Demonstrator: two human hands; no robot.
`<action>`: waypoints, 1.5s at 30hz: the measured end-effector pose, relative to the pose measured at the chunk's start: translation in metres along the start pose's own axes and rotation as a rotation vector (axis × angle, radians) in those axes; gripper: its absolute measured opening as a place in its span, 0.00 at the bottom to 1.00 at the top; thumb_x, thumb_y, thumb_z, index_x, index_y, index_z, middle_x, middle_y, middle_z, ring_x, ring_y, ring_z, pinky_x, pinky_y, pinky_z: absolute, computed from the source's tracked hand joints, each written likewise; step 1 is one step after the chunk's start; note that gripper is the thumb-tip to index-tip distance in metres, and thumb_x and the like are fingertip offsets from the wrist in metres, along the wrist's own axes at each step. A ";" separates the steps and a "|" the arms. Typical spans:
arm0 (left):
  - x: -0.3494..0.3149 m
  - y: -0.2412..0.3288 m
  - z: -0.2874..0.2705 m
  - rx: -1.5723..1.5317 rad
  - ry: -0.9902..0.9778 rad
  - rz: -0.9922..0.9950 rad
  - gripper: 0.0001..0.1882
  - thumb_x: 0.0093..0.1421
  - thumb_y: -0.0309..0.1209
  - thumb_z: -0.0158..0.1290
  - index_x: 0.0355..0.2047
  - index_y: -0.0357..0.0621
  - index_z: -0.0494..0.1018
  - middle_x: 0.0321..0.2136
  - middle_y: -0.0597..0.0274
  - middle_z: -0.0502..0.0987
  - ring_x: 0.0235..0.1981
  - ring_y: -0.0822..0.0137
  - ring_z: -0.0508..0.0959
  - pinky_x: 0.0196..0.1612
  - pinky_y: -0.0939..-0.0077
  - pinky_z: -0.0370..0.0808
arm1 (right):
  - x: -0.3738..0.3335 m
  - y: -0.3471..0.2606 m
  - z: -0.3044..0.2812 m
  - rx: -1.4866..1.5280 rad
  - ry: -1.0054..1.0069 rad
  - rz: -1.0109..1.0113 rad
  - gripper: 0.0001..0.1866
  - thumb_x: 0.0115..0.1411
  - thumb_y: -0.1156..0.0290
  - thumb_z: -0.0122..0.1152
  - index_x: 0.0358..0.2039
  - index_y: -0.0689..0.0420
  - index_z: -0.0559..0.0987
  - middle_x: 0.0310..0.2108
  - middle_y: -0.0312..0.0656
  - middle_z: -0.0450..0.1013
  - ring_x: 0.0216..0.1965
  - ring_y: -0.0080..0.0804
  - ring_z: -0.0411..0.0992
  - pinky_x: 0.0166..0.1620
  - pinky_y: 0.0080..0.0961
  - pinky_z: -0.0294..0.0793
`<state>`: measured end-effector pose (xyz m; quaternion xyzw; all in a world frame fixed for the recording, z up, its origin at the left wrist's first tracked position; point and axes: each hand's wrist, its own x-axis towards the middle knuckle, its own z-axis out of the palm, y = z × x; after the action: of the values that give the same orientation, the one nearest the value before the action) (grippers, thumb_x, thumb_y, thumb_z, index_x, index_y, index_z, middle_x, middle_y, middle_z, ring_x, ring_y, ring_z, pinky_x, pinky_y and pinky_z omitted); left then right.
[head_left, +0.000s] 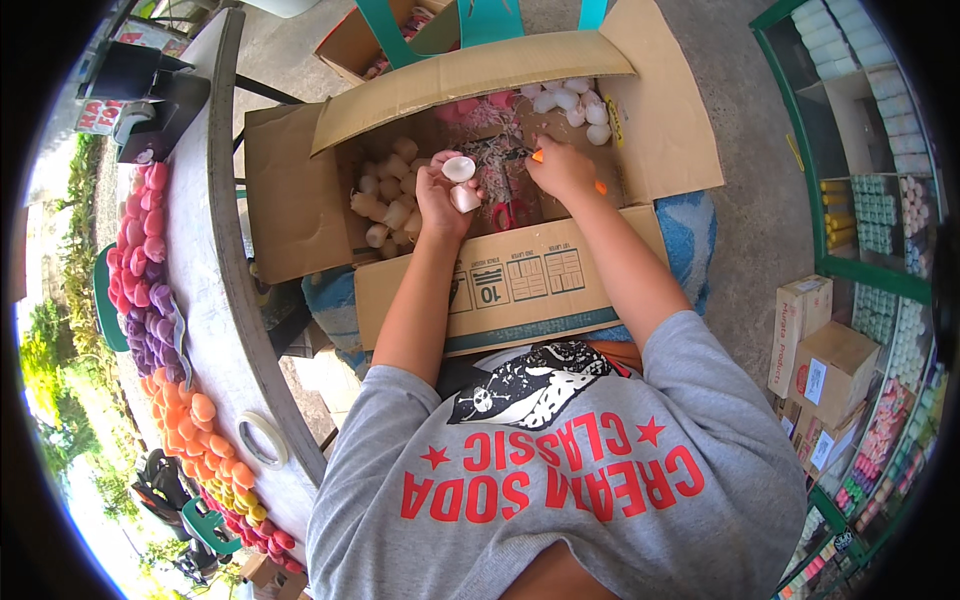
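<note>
My left hand point(438, 198) is closed around a white, rounded piece point(459, 168) with a hollow-looking top, perhaps wax. A second whitish piece point(464, 198) shows just below it at the fingers. In my right hand point(566, 170) is a knife with an orange handle point(600, 187); its dark, thin end points left, apart from the white pieces. Both hands are over an open cardboard box point(540, 290). Inside it, pale rounded pieces point(375, 205) are heaped at the left, near my left hand. Shavings point(500, 160) and red-handled scissors point(511, 214) lie between my hands.
White egg-shaped pieces point(598, 133) sit in the box's far right corner. A long table point(225, 300) at the left bears rows of coloured pieces point(185, 420) and a tape roll point(262, 440). Shelves point(870, 270) and small cartons point(838, 375) stand right. A teal chair point(490, 22) is beyond.
</note>
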<state>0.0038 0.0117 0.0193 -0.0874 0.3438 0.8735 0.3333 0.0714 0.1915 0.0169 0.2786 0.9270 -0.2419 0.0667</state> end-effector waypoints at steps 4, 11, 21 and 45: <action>0.012 -0.008 -0.014 0.075 0.112 -0.111 0.15 0.61 0.41 0.35 0.38 0.44 0.63 0.29 0.55 0.71 0.21 0.66 0.68 0.23 0.70 0.69 | 0.004 0.006 0.004 -0.106 -0.181 0.004 0.24 0.53 0.54 0.56 0.48 0.51 0.73 0.40 0.46 0.74 0.41 0.45 0.74 0.41 0.41 0.74; 0.042 0.016 0.023 -0.032 0.140 -0.220 0.22 0.64 0.51 0.35 0.43 0.46 0.60 0.27 0.59 0.67 0.21 0.67 0.70 0.22 0.74 0.70 | 0.013 0.013 -0.019 -0.003 0.226 0.267 0.21 0.53 0.60 0.58 0.46 0.55 0.71 0.50 0.48 0.63 0.42 0.46 0.74 0.41 0.42 0.75; 0.026 -0.007 -0.005 0.127 0.218 -0.417 0.16 0.60 0.38 0.39 0.45 0.43 0.63 0.40 0.52 0.74 0.19 0.70 0.69 0.21 0.72 0.72 | 0.034 0.041 -0.007 -0.172 -0.090 0.417 0.27 0.52 0.61 0.61 0.52 0.52 0.67 0.51 0.50 0.65 0.49 0.45 0.71 0.47 0.39 0.73; 0.016 -0.011 -0.012 0.093 0.067 -0.303 0.16 0.62 0.42 0.41 0.40 0.43 0.66 0.23 0.61 0.70 0.19 0.68 0.70 0.19 0.75 0.70 | -0.012 -0.012 -0.005 0.111 -0.052 -0.421 0.14 0.49 0.55 0.59 0.26 0.54 0.76 0.26 0.45 0.76 0.31 0.47 0.75 0.33 0.42 0.73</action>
<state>-0.0025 0.0177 -0.0017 -0.1517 0.3774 0.7931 0.4535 0.0748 0.1792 0.0297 0.0757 0.9480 -0.3083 0.0234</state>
